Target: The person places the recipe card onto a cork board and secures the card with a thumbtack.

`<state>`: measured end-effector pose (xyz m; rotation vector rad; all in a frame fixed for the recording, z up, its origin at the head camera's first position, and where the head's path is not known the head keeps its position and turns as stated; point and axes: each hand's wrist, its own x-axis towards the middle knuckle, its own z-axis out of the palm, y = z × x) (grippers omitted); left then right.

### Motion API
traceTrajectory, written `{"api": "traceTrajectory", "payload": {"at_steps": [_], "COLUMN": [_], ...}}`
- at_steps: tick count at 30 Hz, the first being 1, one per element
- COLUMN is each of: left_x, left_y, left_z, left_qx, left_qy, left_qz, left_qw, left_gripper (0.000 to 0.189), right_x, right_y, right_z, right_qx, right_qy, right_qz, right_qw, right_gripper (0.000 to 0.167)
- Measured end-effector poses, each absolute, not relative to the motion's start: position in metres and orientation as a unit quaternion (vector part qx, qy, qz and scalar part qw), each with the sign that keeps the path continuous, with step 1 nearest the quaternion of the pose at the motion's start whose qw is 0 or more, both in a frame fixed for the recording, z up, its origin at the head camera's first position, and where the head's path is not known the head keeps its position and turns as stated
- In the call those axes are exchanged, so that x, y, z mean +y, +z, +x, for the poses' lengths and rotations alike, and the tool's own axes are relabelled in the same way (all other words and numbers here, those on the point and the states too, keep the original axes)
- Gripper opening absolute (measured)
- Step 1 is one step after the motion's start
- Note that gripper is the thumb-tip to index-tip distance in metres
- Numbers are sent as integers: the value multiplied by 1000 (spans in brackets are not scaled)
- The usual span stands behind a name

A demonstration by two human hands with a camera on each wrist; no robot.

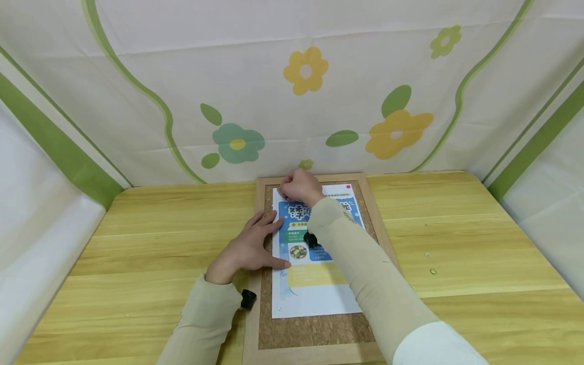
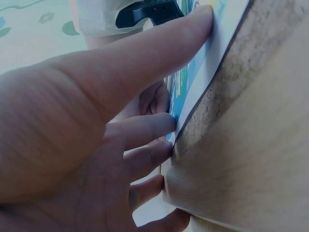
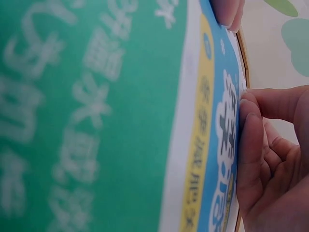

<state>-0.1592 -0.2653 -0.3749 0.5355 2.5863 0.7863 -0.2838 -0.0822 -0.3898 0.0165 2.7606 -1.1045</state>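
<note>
A printed poster [image 1: 319,301] in blue, green and yellow lies on a wood-framed corkboard [image 1: 315,332]. At its top right corner shows a round pink pushpin head [image 1: 348,187]. My left hand [image 1: 253,247] spreads its fingers over the board's left side; thumb and fingertips rest on the poster's left edge, as the left wrist view also shows. Up at the poster's top left corner is my right hand [image 1: 302,185]. Its thumb and curled fingertips pinch together against the paper in the right wrist view; what lies between them is hidden.
The board lies on a wooden table [image 1: 150,253], its top edge close to a flower-patterned cloth [image 1: 274,101]. Two small green rings [image 1: 433,271] lie on the table to the right. A dark wrist device [image 1: 311,239] sits on the right sleeve.
</note>
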Motion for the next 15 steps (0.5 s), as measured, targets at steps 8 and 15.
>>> {"api": "traceTrajectory", "payload": {"at_steps": [8, 15], "left_x": [-264, -265], "left_y": [-373, -375], "left_z": [-159, -159], "left_qx": [921, 920], "left_qy": [282, 283], "left_qz": [188, 190], "left_qw": [193, 192], "left_gripper": [104, 104], "right_x": [-83, -84], "right_y": [-390, -389], "right_z": [-284, -284], "right_qx": [926, 927], "right_qy": [-368, -365], "right_qz": [10, 16], "right_qw": [81, 81], "right_gripper": [11, 11]}}
